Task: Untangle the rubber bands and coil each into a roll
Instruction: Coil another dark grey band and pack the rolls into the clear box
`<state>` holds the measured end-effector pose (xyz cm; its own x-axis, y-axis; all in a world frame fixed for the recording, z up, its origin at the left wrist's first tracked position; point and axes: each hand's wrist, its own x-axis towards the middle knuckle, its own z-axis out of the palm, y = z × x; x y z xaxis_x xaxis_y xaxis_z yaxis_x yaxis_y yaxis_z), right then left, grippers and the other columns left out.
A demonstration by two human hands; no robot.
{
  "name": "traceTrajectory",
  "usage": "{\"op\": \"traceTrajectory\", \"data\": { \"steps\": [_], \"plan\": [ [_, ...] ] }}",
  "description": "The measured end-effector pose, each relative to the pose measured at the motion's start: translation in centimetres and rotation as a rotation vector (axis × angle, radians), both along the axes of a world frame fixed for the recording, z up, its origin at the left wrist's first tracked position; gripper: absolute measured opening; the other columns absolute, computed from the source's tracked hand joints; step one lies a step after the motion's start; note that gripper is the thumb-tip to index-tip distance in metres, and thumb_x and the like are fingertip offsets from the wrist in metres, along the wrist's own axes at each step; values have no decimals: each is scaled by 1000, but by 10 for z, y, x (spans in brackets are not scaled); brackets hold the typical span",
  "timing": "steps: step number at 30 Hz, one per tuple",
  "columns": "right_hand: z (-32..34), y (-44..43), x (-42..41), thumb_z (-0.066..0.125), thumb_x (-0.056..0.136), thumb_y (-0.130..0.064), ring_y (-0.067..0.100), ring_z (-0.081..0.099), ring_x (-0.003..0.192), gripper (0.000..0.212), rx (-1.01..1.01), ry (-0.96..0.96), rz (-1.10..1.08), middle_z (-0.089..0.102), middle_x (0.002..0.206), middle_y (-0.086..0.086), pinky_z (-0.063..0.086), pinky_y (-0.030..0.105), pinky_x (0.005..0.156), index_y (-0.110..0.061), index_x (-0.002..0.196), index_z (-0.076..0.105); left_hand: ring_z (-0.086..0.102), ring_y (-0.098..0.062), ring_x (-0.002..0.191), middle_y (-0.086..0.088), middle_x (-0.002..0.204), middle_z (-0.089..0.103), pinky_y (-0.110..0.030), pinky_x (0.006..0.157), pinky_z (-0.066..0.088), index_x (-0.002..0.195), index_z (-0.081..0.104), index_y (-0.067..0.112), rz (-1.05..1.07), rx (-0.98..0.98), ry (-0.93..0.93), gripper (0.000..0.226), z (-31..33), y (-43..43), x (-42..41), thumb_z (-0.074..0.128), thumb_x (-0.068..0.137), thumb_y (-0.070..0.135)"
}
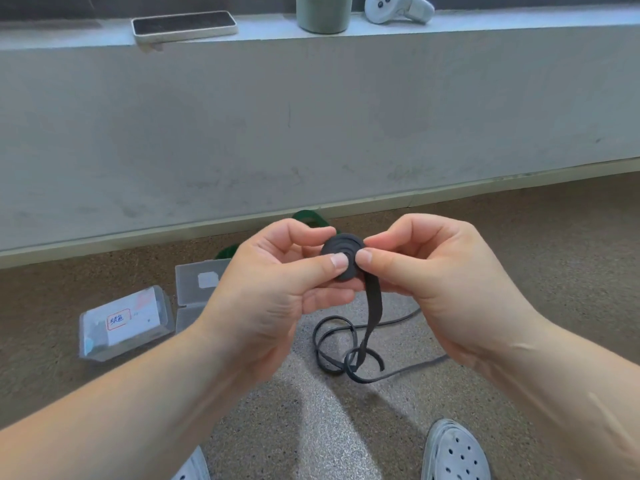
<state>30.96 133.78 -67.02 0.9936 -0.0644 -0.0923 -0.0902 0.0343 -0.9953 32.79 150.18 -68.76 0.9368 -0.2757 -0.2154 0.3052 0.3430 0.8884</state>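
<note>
A black rubber band is partly wound into a flat round coil (343, 255) held up between both hands. My left hand (273, 289) pinches the coil from the left, thumb on its face. My right hand (433, 271) pinches it from the right, thumb tip on the coil's lower edge. The band's loose tail (372, 313) hangs down from the coil and lies in loops (341, 355) on the floor. A green band (310, 218) lies on the floor behind my hands, mostly hidden.
A clear plastic box with a label (126, 322) and its open lid (199, 285) lie on the floor at left. A low concrete wall (311, 116) stands ahead; on its ledge rest a phone (183, 26), a cup (323, 12) and a controller (398, 8). My shoes (455, 452) are below.
</note>
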Motion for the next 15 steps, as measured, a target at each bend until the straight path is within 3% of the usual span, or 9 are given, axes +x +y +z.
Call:
{"op": "traceTrajectory", "data": {
  "steps": [3,7,11,15],
  "plan": [
    [-1,-2,0,77,76,6,27,70,67,14,-56,-19,-16,73,75,22,59,32,65,-5,70,71,72,-30,62,-21,88,73,-28,47,57,85,61,14,-95,119,-36,32,2,4,2,82,67,-2],
    [3,-5,3,75,76,10,23,64,58,12,-74,-1,48,71,72,23,53,26,57,0,71,70,63,-23,49,-9,71,70,-25,38,46,81,64,9,-158,305,-177,22,10,11,12,77,66,1],
    [3,-5,4,75,77,7,28,65,61,10,-32,16,64,71,72,21,57,30,58,0,74,69,62,-22,49,-10,77,69,-24,45,52,96,77,11,-161,268,-176,33,13,9,11,72,77,-16],
    [3,-5,3,78,69,-13,26,68,67,16,8,47,48,73,77,20,60,35,63,-2,74,68,61,-19,48,-9,76,70,-22,47,53,97,76,9,-103,124,-82,31,12,8,10,70,71,-7]
  ]
}}
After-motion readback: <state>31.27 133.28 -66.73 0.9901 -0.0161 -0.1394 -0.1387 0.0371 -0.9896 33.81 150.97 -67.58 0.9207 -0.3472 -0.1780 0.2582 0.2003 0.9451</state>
